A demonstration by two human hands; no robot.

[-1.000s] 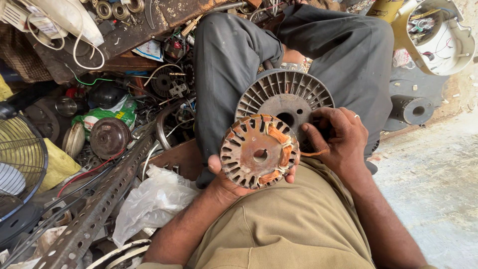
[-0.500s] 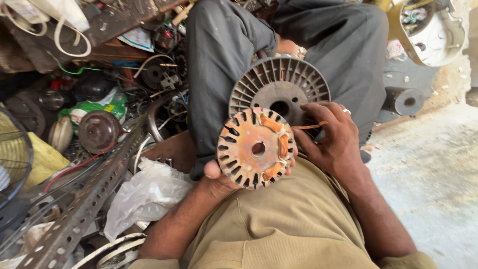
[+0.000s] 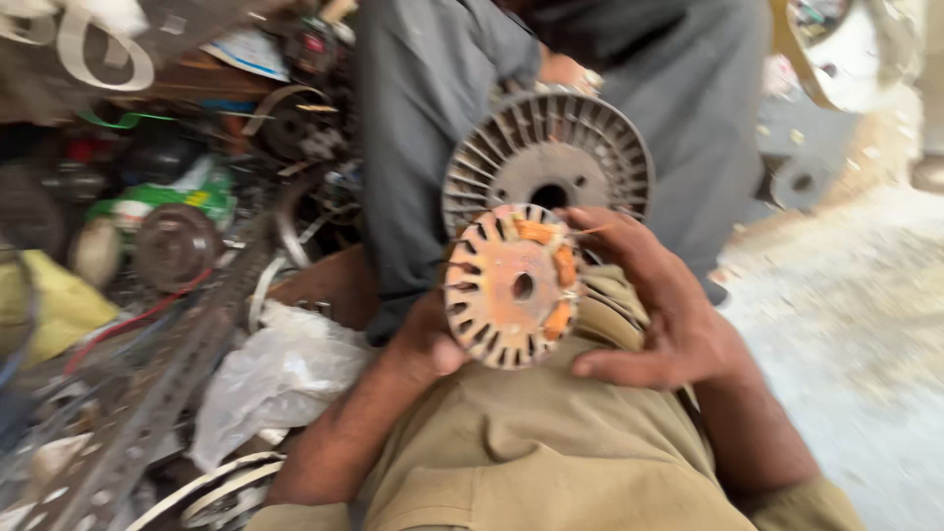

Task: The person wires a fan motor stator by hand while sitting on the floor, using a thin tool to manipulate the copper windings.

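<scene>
Cluttered scrap, green-labelled package (image 3: 162, 197) left; both hands (image 3: 678, 315) gripping rusty orange slotted disc (image 3: 511, 285).

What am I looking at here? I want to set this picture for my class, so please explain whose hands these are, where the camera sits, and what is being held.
The camera is worn on a person's head and looks down at their own lap and hands; there is no robot. The left hand grips a round, rusty orange slotted metal disc from below, and the right hand holds its other side, fingers on its top edge. Just behind it is a larger grey finned wheel. Another person in grey trousers sits opposite. To the left lies a blurred heap of scrap: a crumpled white plastic bag, a perforated metal bar and dark round metal parts.
</scene>
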